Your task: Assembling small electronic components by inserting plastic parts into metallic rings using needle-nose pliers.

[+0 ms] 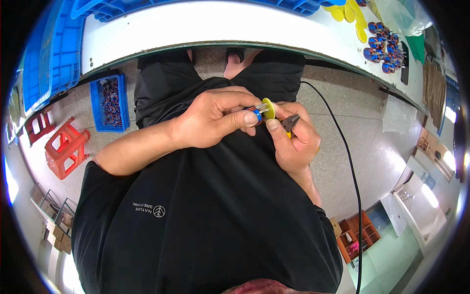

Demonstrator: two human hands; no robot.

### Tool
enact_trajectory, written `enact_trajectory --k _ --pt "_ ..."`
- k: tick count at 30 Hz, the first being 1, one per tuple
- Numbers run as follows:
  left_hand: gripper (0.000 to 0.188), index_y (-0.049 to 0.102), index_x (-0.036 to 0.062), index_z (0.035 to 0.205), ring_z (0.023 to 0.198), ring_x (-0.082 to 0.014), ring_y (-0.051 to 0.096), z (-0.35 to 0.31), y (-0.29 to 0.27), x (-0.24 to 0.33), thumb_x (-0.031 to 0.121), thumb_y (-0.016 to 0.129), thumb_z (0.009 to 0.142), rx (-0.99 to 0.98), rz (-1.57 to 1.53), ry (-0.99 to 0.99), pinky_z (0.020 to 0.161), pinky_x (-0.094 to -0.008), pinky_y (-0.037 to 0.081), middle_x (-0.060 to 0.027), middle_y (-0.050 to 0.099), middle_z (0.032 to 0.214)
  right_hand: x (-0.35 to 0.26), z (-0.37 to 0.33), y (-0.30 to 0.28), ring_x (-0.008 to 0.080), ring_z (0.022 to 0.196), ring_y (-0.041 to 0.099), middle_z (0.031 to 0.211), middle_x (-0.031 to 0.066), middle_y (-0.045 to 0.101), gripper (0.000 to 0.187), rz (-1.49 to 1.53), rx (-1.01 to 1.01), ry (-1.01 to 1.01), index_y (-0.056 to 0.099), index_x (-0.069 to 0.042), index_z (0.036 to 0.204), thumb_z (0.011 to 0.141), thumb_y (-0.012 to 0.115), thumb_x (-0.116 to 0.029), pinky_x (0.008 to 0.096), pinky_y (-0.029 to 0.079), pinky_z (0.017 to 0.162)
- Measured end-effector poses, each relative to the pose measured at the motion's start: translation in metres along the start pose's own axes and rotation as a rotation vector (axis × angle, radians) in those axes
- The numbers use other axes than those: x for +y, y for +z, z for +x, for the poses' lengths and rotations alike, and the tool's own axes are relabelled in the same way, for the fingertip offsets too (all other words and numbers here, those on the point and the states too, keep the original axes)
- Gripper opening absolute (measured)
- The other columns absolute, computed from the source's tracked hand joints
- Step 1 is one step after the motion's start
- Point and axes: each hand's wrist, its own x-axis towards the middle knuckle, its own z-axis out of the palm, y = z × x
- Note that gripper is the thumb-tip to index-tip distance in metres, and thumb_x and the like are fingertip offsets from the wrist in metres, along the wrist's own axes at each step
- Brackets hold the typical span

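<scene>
Between the thumb and fingers of my left hand [210,117] is a small blue coil [257,115] wound with copper wire, its metal leads pointing right. A round yellow disc [269,109] stands on edge at the leads, pinched by the thumb and forefinger of my right hand [296,139]. Whether the leads pass through the disc is hard to make out. Also in my right hand is a pair of cutting pliers [291,121], dark jaws upward, yellow handles mostly hidden by the palm. Both hands meet over my lap, in front of the table edge.
Several similar coils [384,46] and yellow discs [361,33] lie on the white table [205,27] at the right. Blue crates [63,63] stand at its left. A blue bin [125,103] of small parts and a red stool [66,149] are on the floor. A black cable [345,142] hangs at right.
</scene>
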Motion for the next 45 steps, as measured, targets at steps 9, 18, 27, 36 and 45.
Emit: enact_trajectory --k 9,18,27,36,45 --pt "0.020 0.070 -0.0073 0.116 0.081 -0.0199 0.065 0.005 -0.005 0.003 0.006 0.071 0.100 -0.053 0.563 0.312 0.073 -0.0277 0.053 -0.0134 0.068 0.109 -0.004 -0.001 -0.004 0.0151 0.076 0.057 0.098 0.0101 0.069 0.026 -0.060 -0.039 0.069 0.077 0.005 0.115 0.090 0.073 0.005 0.0239 0.044 0.067" --pt "0.024 0.069 -0.0060 0.120 0.089 -0.0202 0.066 -0.003 0.000 0.000 0.004 0.072 0.099 -0.033 0.375 0.154 0.077 -0.0282 0.053 -0.0119 0.067 0.115 -0.001 -0.002 -0.005 0.0148 0.072 0.056 0.095 0.0096 0.068 0.029 -0.091 -0.040 -0.004 0.077 0.005 0.114 0.086 0.073 0.007 0.0236 0.043 0.063" --pt "0.027 0.064 -0.0089 0.130 0.100 -0.0198 0.072 -0.004 0.005 0.000 -0.002 0.064 0.103 -0.004 -0.088 -0.108 0.086 -0.0250 0.058 -0.0133 0.062 0.125 -0.001 -0.002 -0.003 0.0155 0.069 0.057 0.092 0.0098 0.068 0.034 -0.144 -0.026 -0.040 0.078 0.005 0.114 0.081 0.073 0.011 0.0237 0.044 0.061" --pt "0.028 0.064 -0.0068 0.130 0.095 -0.0152 0.072 -0.008 0.003 -0.002 -0.001 0.066 0.103 0.033 0.006 -0.265 0.088 -0.0238 0.058 -0.0117 0.071 0.115 -0.001 0.000 0.001 0.0169 0.070 0.061 0.091 0.0100 0.070 0.035 -0.214 0.001 -0.102 0.078 0.005 0.113 0.079 0.073 0.013 0.0253 0.048 0.061" --pt "0.022 0.070 -0.0007 0.123 0.078 -0.0068 0.068 -0.001 0.011 -0.001 0.007 0.070 0.103 0.135 -0.171 -0.166 0.073 -0.0165 0.055 -0.0045 0.073 0.092 0.000 0.002 -0.003 0.0143 0.071 0.056 0.094 0.0117 0.070 0.032 -0.205 -0.024 -0.094 0.079 0.005 0.111 0.080 0.074 0.012 0.0236 0.044 0.062"
